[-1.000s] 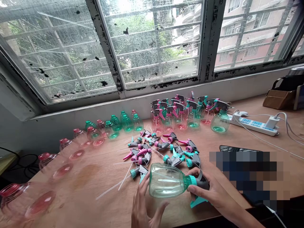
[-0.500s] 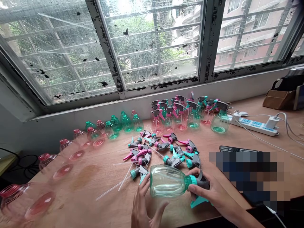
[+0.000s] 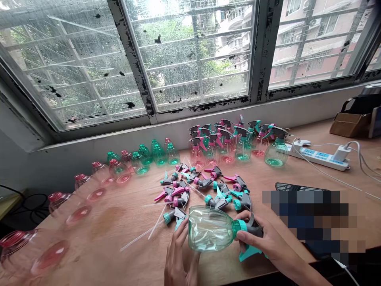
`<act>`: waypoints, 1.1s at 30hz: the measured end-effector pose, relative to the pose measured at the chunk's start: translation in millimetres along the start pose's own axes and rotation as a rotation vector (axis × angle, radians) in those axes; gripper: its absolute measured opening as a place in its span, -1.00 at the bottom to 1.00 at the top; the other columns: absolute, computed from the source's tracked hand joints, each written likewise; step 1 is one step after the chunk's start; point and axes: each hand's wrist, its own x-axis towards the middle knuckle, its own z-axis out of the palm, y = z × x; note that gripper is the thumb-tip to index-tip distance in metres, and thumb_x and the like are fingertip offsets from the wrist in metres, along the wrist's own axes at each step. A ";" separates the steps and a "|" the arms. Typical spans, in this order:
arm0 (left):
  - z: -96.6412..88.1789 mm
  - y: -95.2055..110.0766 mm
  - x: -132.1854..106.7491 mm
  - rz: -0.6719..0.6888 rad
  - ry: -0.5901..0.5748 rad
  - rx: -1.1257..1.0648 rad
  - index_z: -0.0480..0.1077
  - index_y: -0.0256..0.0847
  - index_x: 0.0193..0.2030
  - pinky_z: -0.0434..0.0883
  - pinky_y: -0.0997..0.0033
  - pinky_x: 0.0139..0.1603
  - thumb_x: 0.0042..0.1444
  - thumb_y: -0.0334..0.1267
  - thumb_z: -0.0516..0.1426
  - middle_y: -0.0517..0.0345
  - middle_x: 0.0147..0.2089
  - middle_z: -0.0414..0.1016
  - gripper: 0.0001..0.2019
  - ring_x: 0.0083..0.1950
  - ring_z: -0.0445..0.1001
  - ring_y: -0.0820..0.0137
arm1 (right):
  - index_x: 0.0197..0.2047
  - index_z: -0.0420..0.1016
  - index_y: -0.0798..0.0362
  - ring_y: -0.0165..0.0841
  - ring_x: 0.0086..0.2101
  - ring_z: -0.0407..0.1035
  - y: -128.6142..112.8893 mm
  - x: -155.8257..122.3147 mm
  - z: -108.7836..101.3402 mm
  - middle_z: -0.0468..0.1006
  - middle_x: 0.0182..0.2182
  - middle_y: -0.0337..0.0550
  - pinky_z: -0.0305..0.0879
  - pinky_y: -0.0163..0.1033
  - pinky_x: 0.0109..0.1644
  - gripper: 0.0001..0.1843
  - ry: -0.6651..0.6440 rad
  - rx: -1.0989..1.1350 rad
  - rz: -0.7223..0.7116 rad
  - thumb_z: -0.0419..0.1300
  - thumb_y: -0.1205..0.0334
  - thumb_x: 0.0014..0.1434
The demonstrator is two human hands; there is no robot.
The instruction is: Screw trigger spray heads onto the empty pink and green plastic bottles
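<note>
A translucent green plastic spray bottle [image 3: 211, 229] lies on its side between the two hands in the head view, over the near part of the brown wooden tabletop [image 3: 98, 258]. Its base points left and its neck right, where a ridged turquoise plastic collar [image 3: 241, 226] meets a dark grey plastic spray head [image 3: 255, 229]; a turquoise trigger [image 3: 249, 253] shows below. The right hand [image 3: 269, 240] grips this end — thumb on the near side by the collar, fingers curled round the far side. The left hand [image 3: 178, 254] is cupped at the base, its fingers bent and its thumb partly hidden behind the bottle; whether it grips there, I cannot tell.

Just beyond the bottle lies a loose heap of grey spray heads with pink or turquoise parts [image 3: 220, 202], their thin clear plastic tubes [image 3: 143, 235] reaching left. Along the left side stands a curved row of translucent pink bottles without spray heads [image 3: 50, 254], leading to a cluster of similar green bottles [image 3: 160, 155] near the wall. Right of that cluster, pink and green bottles fitted with spray heads [image 3: 242, 153] stand upright — close together, mostly. Farther right are a white power strip [image 3: 324, 155] and a brown box [image 3: 351, 123].
</note>
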 end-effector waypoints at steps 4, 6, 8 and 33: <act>-1.9 5.2 1.2 -0.018 -0.022 0.017 0.32 -0.12 0.30 0.47 0.00 0.25 0.27 0.19 0.16 -0.17 0.30 0.50 -0.41 0.31 0.48 -0.02 | -0.14 0.48 0.05 -0.32 -0.49 0.47 1.2 0.5 -0.2 0.57 -0.54 -0.31 0.45 -0.26 -0.36 -0.59 0.007 -0.007 -0.006 0.47 -0.04 0.14; -2.7 7.2 1.8 -0.037 -0.026 0.001 0.33 -0.13 0.29 0.47 -0.02 0.25 0.26 0.21 0.14 -0.19 0.29 0.49 -0.40 0.32 0.48 -0.03 | -0.15 0.49 0.05 -0.31 -0.49 0.47 -0.1 0.0 0.3 0.57 -0.54 -0.31 0.43 -0.25 -0.36 -0.59 0.011 -0.021 -0.005 0.48 -0.04 0.13; -2.6 8.0 2.2 -0.057 -0.024 -0.019 0.34 -0.12 0.28 0.47 -0.02 0.25 0.31 0.18 0.11 -0.17 0.30 0.49 -0.44 0.32 0.48 -0.02 | -0.14 0.49 0.05 -0.30 -0.48 0.47 -1.6 -0.7 0.6 0.57 -0.55 -0.31 0.42 -0.25 -0.36 -0.59 0.010 -0.033 -0.005 0.47 -0.04 0.13; 1.6 0.7 -2.3 -0.053 0.022 0.025 0.35 -0.06 0.29 0.40 0.14 0.28 0.42 0.02 0.05 -0.05 0.29 0.52 -0.60 0.33 0.46 0.10 | -0.09 0.50 0.02 -0.34 -0.45 0.47 0.8 -0.7 -0.6 0.57 -0.48 -0.35 0.41 -0.25 -0.29 -0.62 0.015 -0.021 -0.001 0.48 0.03 0.16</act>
